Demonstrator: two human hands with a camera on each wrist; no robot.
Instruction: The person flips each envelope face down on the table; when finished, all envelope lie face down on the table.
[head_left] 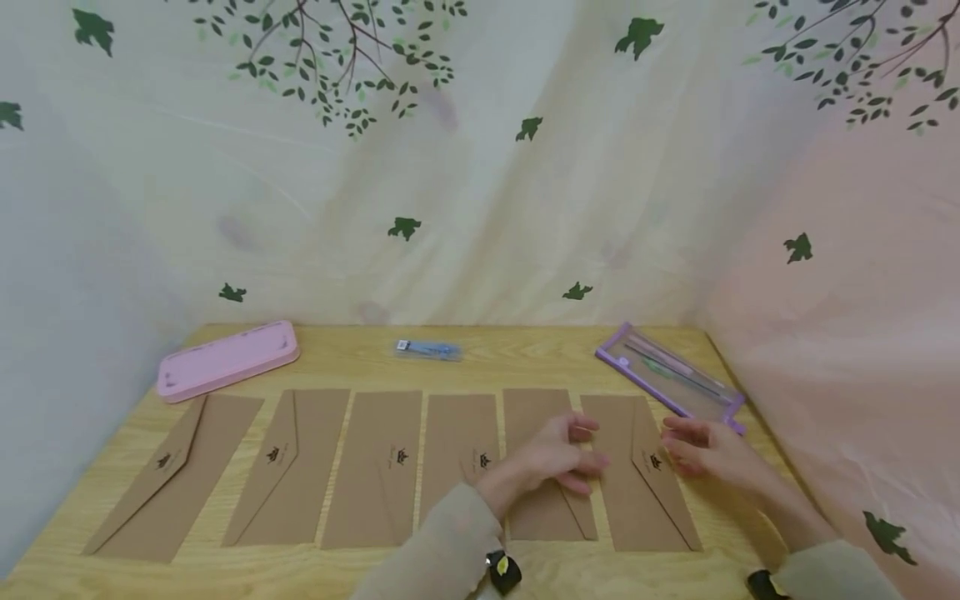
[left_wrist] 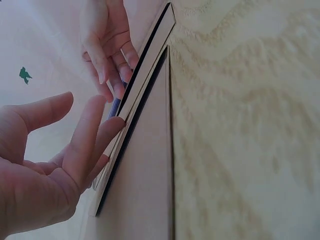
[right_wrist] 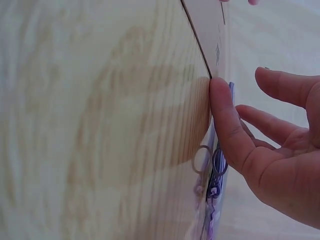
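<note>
Six brown envelopes (head_left: 360, 500) are laid in a row across the tabletop (head_left: 510, 367), black crown marks (head_left: 401, 456) being seen on most. At far left, a pink case (head_left: 228, 360) is set just behind the leftmost envelope (head_left: 178, 483). Mid-back, a small blue item in clear wrapping (head_left: 431, 351) is placed, apart from the row. The left hand (head_left: 551, 454) is held over the fifth envelope (head_left: 528, 412), fingers loosely spread, nothing gripped; its fingertips are brought to the left edge of the rightmost envelope (head_left: 637, 492), contact cannot be told. Behind that one, a purple-edged pouch (head_left: 690, 398) is laid slanted, thin items (head_left: 675, 364) seen inside. The right hand (head_left: 712, 454) is held by the rightmost envelope's right edge, fingers relaxed, slightly bent, nothing gripped.
</note>
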